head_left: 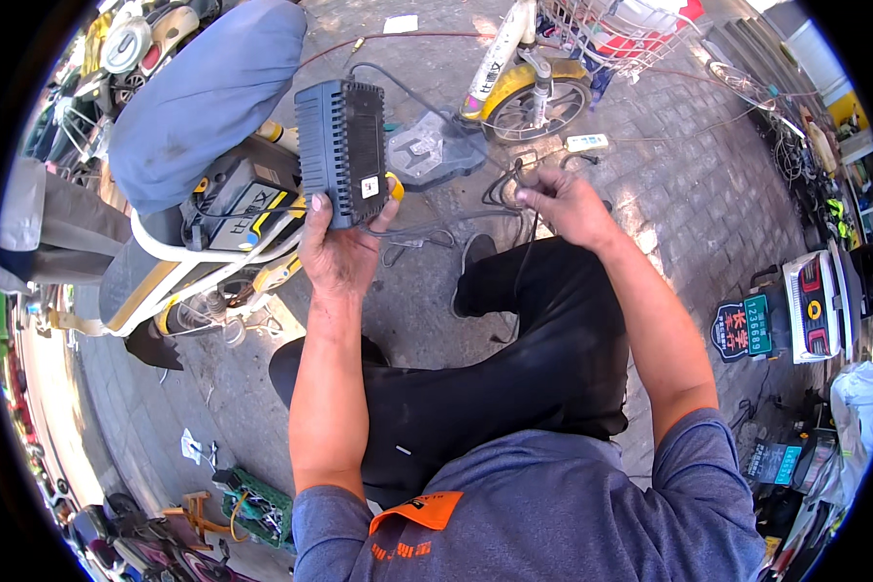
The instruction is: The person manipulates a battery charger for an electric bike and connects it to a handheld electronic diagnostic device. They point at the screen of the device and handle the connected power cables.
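Note:
Raised in front of me is a black battery charger (341, 145) with ribbed sides and a small white label. My left hand (338, 242) grips it from below, thumb on one side and fingers partly hidden behind. A dark cable (412, 89) leaves its top, and another cord runs from near its bottom toward the right. My right hand (567, 206) is closed on a bunched black cable (506, 184), with thumb and fingers pinched together. Beyond the charger lies a dark flat cover (435, 147) with a grey metal plate on it.
An electric bike with a dark battery box (252, 202) and blue-grey seat (209, 102) stands at left, beside a person's trousers (73, 213). Ahead is a yellow-fendered front wheel (535, 102) under a wire basket (621, 37). A white power strip (585, 143) and a green crate (260, 504) rest on the paving.

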`<state>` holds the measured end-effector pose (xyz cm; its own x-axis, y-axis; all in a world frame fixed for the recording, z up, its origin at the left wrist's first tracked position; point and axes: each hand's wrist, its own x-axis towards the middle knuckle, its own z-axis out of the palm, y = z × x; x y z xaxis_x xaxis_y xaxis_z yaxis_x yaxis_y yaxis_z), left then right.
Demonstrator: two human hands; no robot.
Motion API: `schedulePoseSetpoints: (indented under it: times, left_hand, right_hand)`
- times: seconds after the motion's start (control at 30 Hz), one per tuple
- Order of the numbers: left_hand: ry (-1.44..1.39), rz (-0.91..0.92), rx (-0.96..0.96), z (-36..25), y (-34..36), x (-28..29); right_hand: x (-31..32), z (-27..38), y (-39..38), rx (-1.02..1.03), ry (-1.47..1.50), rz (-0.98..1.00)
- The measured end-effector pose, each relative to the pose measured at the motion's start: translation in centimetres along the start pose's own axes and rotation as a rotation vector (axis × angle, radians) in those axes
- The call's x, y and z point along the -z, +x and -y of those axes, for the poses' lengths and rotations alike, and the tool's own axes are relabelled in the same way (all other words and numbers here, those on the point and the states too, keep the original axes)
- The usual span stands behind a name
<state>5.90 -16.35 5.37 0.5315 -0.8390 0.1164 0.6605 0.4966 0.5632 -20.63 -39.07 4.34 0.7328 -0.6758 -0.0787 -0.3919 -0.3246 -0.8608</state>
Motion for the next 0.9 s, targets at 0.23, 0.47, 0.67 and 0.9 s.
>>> schedulePoseSetpoints:
  times: [0.23, 0.47, 0.67, 0.9]
  left_hand:
    - [0.100, 0.123, -0.046, -0.8, 2.1, 2.3]
    - [0.595, -0.057, 0.012, -0.1, 1.5, -1.1]
    - [0.750, -0.202, 0.100, -0.2, 0.5, 2.0]
    - [0.977, -0.310, 0.403, 4.1, 1.2, 4.3]
  right_hand:
    - [10.6, -3.9, 4.1, -0.082, -0.703, -0.538]
    - [19.3, -21.8, 1.4, -0.453, -0.768, -0.564]
    - [19.7, -33.5, -1.1, -0.737, -0.779, -0.762]
    - [26.8, -47.2, -1.5, -1.125, -0.865, -0.705]
